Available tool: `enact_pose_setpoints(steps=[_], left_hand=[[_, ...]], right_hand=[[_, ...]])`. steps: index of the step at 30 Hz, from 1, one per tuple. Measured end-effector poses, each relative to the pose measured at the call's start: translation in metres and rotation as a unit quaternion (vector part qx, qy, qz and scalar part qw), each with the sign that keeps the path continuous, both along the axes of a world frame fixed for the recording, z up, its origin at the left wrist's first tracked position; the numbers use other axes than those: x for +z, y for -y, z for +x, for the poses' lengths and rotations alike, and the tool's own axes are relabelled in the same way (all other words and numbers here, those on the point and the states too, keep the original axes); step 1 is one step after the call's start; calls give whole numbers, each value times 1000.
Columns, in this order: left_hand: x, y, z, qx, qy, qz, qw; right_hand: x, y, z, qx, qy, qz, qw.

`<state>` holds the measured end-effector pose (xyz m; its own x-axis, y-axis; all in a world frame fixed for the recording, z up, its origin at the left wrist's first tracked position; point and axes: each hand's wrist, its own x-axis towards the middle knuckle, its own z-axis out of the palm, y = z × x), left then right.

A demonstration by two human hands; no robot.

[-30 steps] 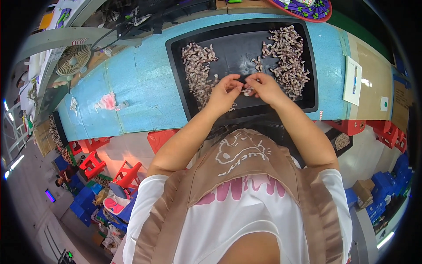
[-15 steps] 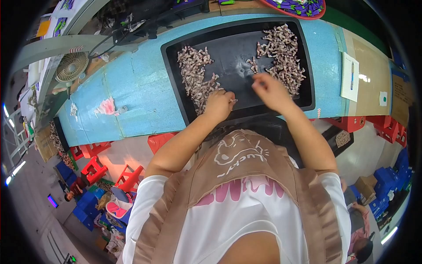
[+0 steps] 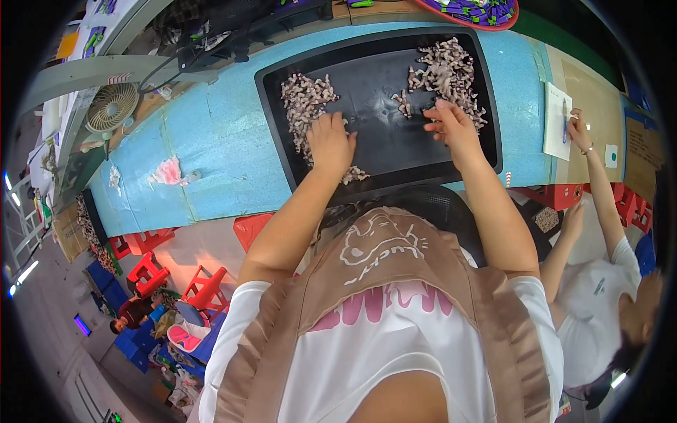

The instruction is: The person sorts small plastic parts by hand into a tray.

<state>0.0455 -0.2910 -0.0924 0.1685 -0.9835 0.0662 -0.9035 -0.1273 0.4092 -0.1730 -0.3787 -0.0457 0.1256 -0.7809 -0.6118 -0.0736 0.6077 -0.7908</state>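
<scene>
A black tray [image 3: 377, 151] holds small brown-and-whitish figure-like pieces, too small to name more exactly. They lie in a left pile [image 3: 302, 99] and a right pile [image 3: 451, 74], with a few loose pieces [image 3: 403, 103] in between. My left hand [image 3: 331, 144] rests over the left pile, its fingers stretched out and covering part of it. At the lower edge of the right pile is my right hand [image 3: 455, 132], its fingers loosely bent and apart, with no piece visible in them.
The tray stands on a blue-covered table [image 3: 233, 141]. At the far edge sits a red basin [image 3: 516, 17] of purple-and-green packets. On the right, another person's hand [image 3: 580, 130] reaches to a paper pad [image 3: 556, 130] with a pen. A fan [image 3: 113, 107] stands left.
My left hand has moved up and left from the tray's near middle onto the left pile. My right hand has shifted right to the right pile. Another person has come in at the right.
</scene>
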Motion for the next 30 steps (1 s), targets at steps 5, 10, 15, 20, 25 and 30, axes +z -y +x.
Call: enact_pose_setpoints(steps=[5,10,15,20,25,30], left_hand=[[-16,2,1,-32,61,93,993],[7,4,-21,-3,-205,66,976],[8,3,-37,170,-700,161,675],[13,-9,-25,117,-543,129,822],[13,-39,1,-217,9,203,955],[12,-27,-4,-183,-7,223,957]], right_hand=[[-24,-26,6,191,-27,-29,981],[-38,-47,23,243,-44,-142,959],[-23,-40,26,270,39,-16,962],[-22,-15,5,123,110,24,986],[-3,-10,4,-58,160,101,980],[-27,-30,11,172,53,114,977]])
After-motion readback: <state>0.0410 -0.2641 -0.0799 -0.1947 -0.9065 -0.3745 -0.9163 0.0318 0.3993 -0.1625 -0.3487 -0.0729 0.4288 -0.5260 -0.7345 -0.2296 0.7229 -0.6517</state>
